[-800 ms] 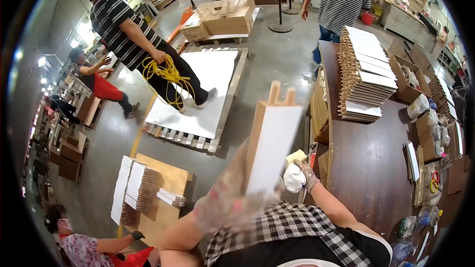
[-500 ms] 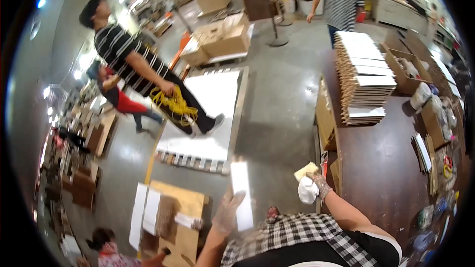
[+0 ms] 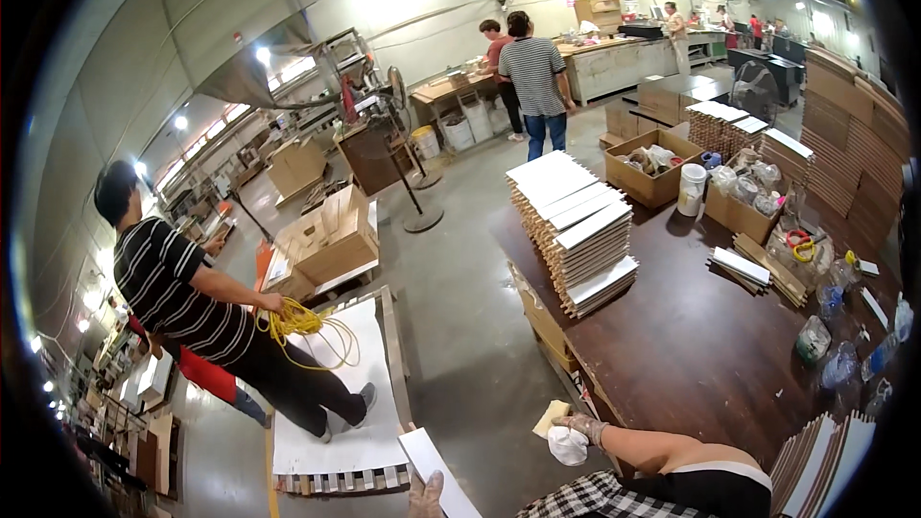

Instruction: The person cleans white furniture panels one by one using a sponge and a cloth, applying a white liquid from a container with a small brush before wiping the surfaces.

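Note:
My left hand (image 3: pixel 425 495), at the lower edge, is closed round a narrow white board (image 3: pixel 441 478) that tilts up and away to the left. My right hand (image 3: pixel 584 428), in a stained glove, grips a pale yellow sponge (image 3: pixel 550 416) together with a bunched white cloth (image 3: pixel 567 446). It hangs just off the near left side of a brown table (image 3: pixel 672 355). On that table stands a tall stack of white-faced boards (image 3: pixel 576 230), beyond my right hand.
On the table are an open carton (image 3: pixel 652 177), a white tub (image 3: pixel 691 190), yellow-handled scissors (image 3: pixel 799 247) and plastic bottles (image 3: pixel 814 339). At left a person in a striped shirt (image 3: pixel 182 288) stands on a white-covered pallet (image 3: pixel 374 384), holding yellow rope (image 3: pixel 302 323). A floor fan (image 3: pixel 408 163) stands beyond.
My view has swung up and to the right, bringing more of the table and far wall in. Both hands keep their holds and appear lower in view.

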`<state>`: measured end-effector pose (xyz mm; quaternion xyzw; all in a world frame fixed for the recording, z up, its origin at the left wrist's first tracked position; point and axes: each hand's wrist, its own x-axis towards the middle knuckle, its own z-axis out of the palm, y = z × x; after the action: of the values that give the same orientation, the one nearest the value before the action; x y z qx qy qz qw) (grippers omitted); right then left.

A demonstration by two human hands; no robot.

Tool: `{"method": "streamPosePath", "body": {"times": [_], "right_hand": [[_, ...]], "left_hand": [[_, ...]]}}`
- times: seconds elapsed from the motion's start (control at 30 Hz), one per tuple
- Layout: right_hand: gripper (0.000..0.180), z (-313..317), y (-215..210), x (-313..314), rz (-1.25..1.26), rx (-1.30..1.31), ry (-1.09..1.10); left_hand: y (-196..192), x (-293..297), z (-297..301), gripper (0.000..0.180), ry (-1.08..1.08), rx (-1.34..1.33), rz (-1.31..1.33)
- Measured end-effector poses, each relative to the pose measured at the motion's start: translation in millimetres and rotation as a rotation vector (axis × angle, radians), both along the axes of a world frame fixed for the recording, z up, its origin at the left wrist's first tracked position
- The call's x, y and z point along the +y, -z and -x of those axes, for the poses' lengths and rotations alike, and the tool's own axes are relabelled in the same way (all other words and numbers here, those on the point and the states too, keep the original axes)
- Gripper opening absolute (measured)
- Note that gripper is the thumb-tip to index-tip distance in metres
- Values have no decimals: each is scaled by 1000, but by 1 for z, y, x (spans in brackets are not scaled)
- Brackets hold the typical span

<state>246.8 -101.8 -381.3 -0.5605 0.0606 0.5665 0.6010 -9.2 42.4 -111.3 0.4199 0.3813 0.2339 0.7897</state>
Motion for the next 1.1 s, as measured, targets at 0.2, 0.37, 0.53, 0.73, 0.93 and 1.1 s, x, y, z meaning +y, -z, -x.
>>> {"method": "streamPosePath", "body": {"times": [0.2, 0.37, 0.53, 0.73, 0.93, 1.1], "right_hand": [[38, 0, -3, -3, -130, -135, 5], [29, -22, -26, -24, -369, -220, -30], [19, -33, -66, -67, -641, -78, 8], [26, -34, -88, -109, -523, 57, 133], [29, -61, -27, -140, -450, 349, 314], [34, -63, -22, -133, -446, 358, 260]], "left_hand": [[-3, -8, -2, 30, 53, 10, -12], [0, -14, -14, 28, 169, 5, -71], [12, -8, -11, 29, 208, -13, -206], [11, -9, -8, 27, 228, -33, -108], [13, -11, -17, 23, 274, -56, -50], [14, -10, -12, 23, 226, -78, 19]]}}
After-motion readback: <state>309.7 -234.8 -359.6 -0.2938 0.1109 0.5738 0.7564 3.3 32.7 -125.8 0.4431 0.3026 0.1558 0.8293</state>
